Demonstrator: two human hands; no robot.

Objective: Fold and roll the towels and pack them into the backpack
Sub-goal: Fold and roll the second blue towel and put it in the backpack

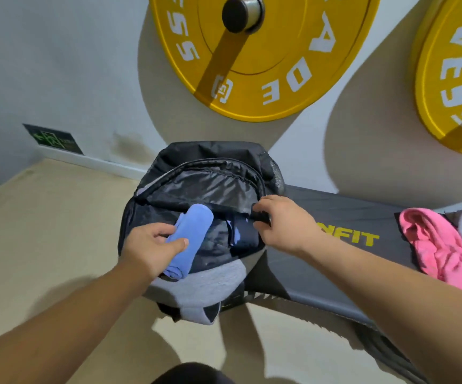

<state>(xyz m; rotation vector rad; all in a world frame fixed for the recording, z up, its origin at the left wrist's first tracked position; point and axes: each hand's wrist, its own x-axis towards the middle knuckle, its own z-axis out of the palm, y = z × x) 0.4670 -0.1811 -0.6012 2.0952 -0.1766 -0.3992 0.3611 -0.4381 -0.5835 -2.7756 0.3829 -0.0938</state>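
Packing is underway: left hand [152, 246] grips the rolled blue cloth towel [189, 239] at the black-and-grey nylon backpack [210, 189], whose opening edge right hand [282, 225] pinches, so pushing it inside likely comes next.

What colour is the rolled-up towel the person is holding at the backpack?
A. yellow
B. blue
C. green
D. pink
B: the rolled towel that the left hand holds at the opening of the backpack is blue. The pink towel lies unrolled on the bench.
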